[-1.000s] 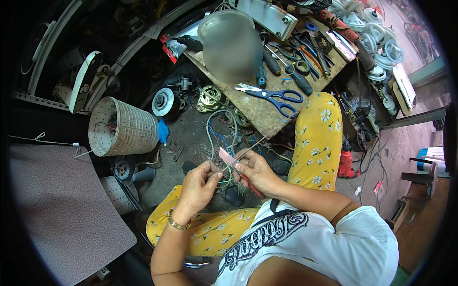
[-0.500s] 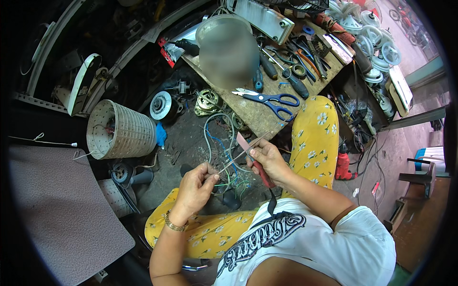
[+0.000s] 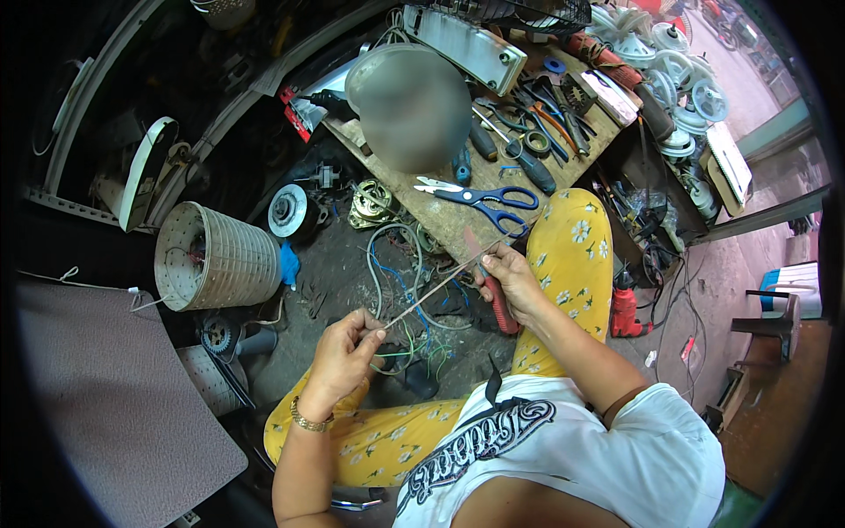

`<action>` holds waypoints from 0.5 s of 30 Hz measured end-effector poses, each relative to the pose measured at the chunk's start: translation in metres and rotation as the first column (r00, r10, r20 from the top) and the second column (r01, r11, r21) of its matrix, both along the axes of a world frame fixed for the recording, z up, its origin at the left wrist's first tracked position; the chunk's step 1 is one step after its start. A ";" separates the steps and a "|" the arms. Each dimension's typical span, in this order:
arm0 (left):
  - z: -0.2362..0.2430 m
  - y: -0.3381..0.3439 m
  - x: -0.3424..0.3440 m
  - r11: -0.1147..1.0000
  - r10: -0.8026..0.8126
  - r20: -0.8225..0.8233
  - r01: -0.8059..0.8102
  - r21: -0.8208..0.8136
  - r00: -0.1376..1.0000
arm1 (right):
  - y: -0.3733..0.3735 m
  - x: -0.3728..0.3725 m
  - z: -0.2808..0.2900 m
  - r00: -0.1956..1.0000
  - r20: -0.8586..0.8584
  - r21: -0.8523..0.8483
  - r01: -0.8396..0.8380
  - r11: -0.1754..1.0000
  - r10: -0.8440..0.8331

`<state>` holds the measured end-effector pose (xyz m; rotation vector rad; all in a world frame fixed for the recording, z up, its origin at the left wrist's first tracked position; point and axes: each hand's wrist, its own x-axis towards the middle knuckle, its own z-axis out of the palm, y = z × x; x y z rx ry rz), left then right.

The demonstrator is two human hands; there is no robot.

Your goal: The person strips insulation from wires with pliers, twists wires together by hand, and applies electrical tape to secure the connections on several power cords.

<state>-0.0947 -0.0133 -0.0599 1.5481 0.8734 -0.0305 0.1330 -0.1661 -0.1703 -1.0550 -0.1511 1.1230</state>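
Two bare hands with a cord stretched between them, above the floor and near the corner of a counter (image 3: 455, 220). The left hand (image 3: 346, 347) has its grip closed, thumb and forefinger pinching the lower end of the thin brownish cord (image 3: 431, 295). The right hand (image 3: 516, 286) has its grip closed around a red-handled knife (image 3: 499, 305), its blade pointing up and away from the person; the cord runs obliquely up to the thumb of this hand, and whether blade and cord touch cannot be told. Beneath the cord, loose wires (image 3: 379, 279) lie in loops. Blue-handled scissors (image 3: 482, 199) rest partly opened on the counter. A perforated white basket (image 3: 231, 255) lies on its side to the left.
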 end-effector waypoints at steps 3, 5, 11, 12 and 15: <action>-0.003 0.009 -0.001 1.000 -0.021 0.027 0.021 0.010 0.999 | -0.003 0.009 -0.002 0.999 0.010 -0.047 0.044 0.998 -0.044; -0.011 0.016 -0.004 0.990 -0.080 0.045 0.074 0.118 0.996 | -0.003 0.015 0.001 0.999 -0.004 -0.042 0.047 0.998 -0.048; -0.006 0.028 0.002 0.992 -0.089 -0.030 0.092 0.090 0.996 | -0.003 0.019 0.002 0.998 -0.004 -0.074 0.060 0.995 -0.060; -0.006 0.028 0.003 0.992 -0.090 -0.031 0.093 0.090 0.995 | -0.003 0.018 0.001 0.998 0.013 -0.089 0.068 0.994 -0.068; -0.004 0.028 0.004 0.995 -0.086 -0.015 0.087 0.047 0.996 | 0.000 0.017 -0.001 0.996 0.049 -0.102 0.073 0.992 -0.069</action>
